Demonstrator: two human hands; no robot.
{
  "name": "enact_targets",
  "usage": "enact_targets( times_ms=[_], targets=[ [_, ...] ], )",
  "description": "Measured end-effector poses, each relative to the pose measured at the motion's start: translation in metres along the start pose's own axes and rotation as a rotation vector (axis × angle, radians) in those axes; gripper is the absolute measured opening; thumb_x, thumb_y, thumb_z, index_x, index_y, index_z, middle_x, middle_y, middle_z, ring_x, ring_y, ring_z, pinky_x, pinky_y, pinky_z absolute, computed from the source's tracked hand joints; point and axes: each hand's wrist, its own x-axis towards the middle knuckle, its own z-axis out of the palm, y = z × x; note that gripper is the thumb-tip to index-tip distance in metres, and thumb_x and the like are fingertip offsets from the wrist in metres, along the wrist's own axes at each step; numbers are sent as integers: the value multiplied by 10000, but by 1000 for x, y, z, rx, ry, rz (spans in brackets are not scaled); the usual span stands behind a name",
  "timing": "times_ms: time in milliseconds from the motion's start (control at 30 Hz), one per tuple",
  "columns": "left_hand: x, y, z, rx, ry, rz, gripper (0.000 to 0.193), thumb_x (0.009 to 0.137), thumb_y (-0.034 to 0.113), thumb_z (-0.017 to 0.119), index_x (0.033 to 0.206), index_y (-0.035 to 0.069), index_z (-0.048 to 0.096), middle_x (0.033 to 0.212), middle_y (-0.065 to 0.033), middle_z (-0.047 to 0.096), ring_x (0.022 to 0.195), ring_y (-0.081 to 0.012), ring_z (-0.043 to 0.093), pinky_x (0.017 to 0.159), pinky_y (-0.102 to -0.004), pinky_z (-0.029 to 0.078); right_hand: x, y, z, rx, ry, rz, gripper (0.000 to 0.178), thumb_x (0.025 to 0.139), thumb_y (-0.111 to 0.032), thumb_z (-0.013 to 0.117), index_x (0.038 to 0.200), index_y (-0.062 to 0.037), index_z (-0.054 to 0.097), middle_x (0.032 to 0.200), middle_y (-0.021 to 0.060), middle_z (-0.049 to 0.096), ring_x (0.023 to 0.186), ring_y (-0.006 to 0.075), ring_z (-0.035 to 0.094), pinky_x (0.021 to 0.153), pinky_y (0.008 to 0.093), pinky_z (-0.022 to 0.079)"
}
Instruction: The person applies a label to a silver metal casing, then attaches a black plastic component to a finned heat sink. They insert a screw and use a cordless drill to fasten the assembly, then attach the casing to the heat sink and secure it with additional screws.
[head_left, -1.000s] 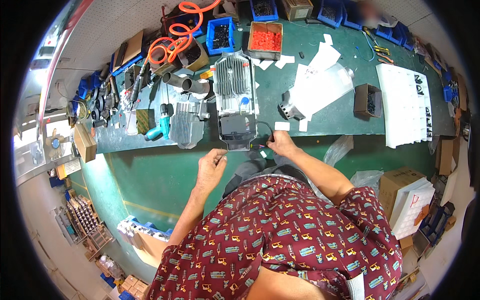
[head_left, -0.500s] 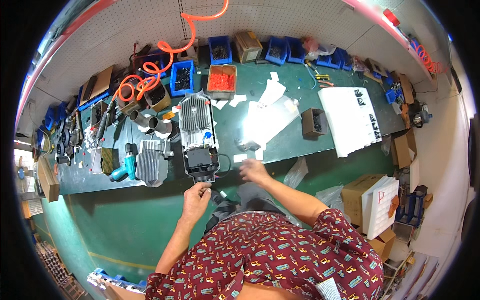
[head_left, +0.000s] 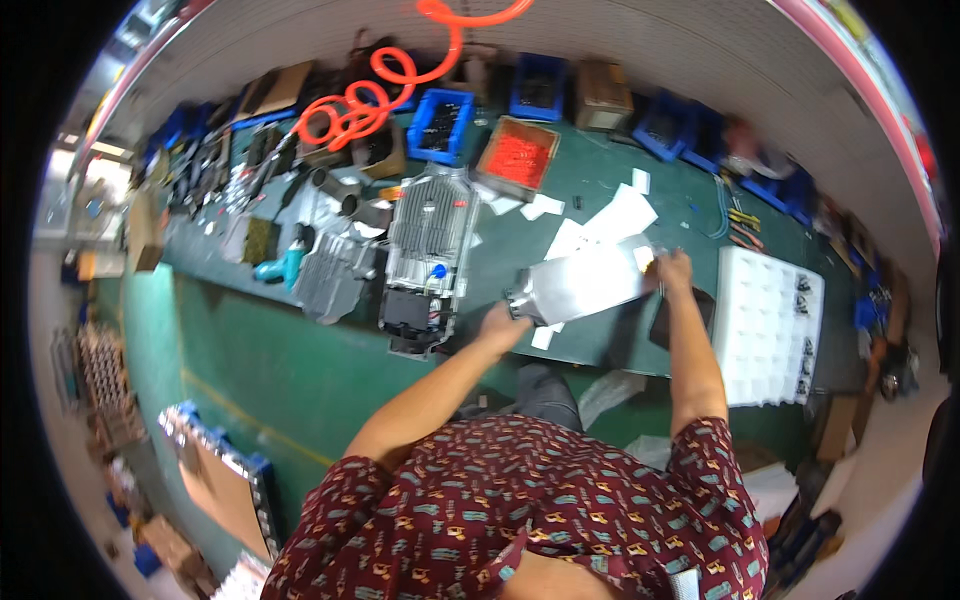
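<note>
Both my hands grip a shiny silver metal cover plate, tilted over the bench. My left hand is closed on its near left end, beside a dark fitting. At its far right end, my right hand is closed on the edge; some fingers are blurred. To the left of the plate lies an open finned metal housing with a black box and a blue part inside. White paper sheets lie partly under the plate. Just right of it, a small dark box sits behind my right forearm.
A finned grey casing and a teal power drill lie on the left. Along the back are blue bins and a box of red parts. A white foam tray is at right. An orange coiled hose hangs overhead.
The metal plate, lying on the bench before, is now held up in both hands. My left hand has left the housing's near end; my right has moved right. The view has turned.
</note>
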Motion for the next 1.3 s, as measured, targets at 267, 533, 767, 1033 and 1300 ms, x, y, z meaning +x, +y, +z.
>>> enact_targets(
  times_ms=[267,533,767,1033,1300],
  targets=[
    [21,-11,30,-163,89,-188,442,849,218,725,1194,-53,671,1068,-195,720,1029,-268,686,910,-388,508,25,13,-4,-16,-176,49,292,892,-161,594,1021,67,720,927,176,731,849,271,688,773,403,517],
    [-82,13,-32,-426,47,174,283,925,155,680,1122,-47,674,951,-26,663,833,-108,576,714,-288,462,-16,-94,-87,230,-234,-65,374,956,-78,542,1276,77,657,893,51,690,771,107,605,671,249,465],
    [-196,-21,-147,-876,239,61,233,960,141,666,1122,-23,632,995,-50,645,924,-144,620,883,-322,537,-104,-330,-49,297,-353,-640,439,886,-109,555,1279,47,669,1163,213,730,1038,277,696,961,362,512],
    [-200,-84,-176,-1241,315,-28,251,943,194,661,1055,-17,584,1006,-113,622,944,-249,620,899,-383,557,-99,-461,92,56,-586,-915,392,830,-108,549,1159,-42,751,1203,200,712,1119,385,672,1000,427,526],
    [-172,-83,-155,-1275,348,-132,258,942,174,671,1053,-33,565,1029,-141,602,943,-248,611,889,-388,553,-54,-428,165,76,-667,-838,375,850,-82,550,1162,-46,755,1161,195,733,1082,349,702,988,412,535]
  ],
)
